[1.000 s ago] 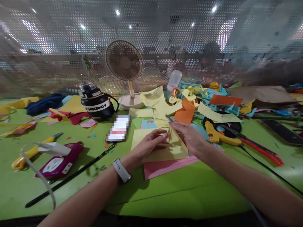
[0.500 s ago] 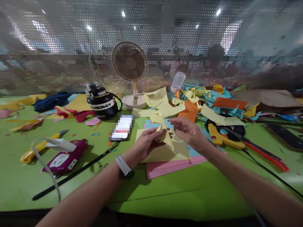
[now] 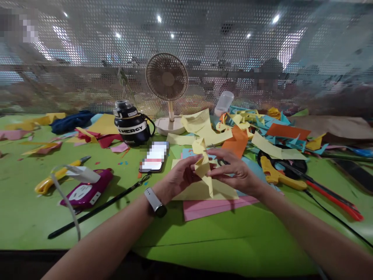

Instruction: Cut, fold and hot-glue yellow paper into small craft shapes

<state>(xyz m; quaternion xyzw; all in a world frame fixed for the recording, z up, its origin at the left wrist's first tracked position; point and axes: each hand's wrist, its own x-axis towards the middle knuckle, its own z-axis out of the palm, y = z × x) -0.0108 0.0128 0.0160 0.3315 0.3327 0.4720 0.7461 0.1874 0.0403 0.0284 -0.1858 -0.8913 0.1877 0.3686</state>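
A folded strip of pale yellow paper (image 3: 203, 165) stands nearly upright between my hands, its pointed end downward. My left hand (image 3: 184, 175), with a watch at the wrist, pinches it from the left. My right hand (image 3: 233, 171) meets its right side with the fingertips, the fingers bent. Beside the right fingers shows a dark loop like a scissors handle (image 3: 223, 161); I cannot tell whether the hand holds it. Beneath the hands lie a flat yellow sheet (image 3: 224, 190), a pink sheet (image 3: 201, 210) and blue paper.
A phone (image 3: 154, 156) and a black bottle (image 3: 132, 130) are to the left, with a fan (image 3: 167, 77) behind. A purple device (image 3: 87, 190) and a yellow-handled cutter (image 3: 58, 177) lie farther left. At right are a yellow glue gun (image 3: 279, 177), a red-handled tool (image 3: 335, 198) and heaped paper scraps.
The folded paper has turned more upright. My right fingers have come down from beside it onto its right side. The whole view has shifted slightly.
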